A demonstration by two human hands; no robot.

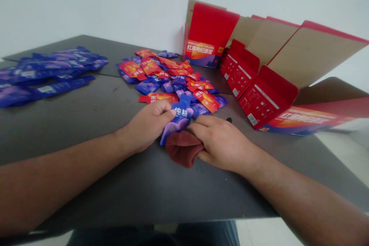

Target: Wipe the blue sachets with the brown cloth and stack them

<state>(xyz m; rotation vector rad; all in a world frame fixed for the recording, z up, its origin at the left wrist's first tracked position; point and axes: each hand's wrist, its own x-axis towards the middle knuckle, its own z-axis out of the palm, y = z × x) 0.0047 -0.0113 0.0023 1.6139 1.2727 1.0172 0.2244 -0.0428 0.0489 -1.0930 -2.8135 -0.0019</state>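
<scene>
My left hand (154, 123) pinches the left edge of a blue pouch (180, 113) with white lettering and purple fruit print, thumb on its front. My right hand (219, 140) is closed on a dark red cloth (183, 148), which lies against the lower right part of the pouch. The fingertips of my right hand are partly hidden by the cloth and the pouch. Just behind my hands a mixed pile of red pouches (132, 70) and blue pouches (148, 85) spreads over the dark table.
Another heap of blue pouches (54, 65) lies at the left. Open red boxes (210, 27) with raised flaps stand at the back right, one box (305, 119) nearer the right edge. A small black object (229, 119) is beyond my right hand. The grey table (173, 196) has its front edge near my legs.
</scene>
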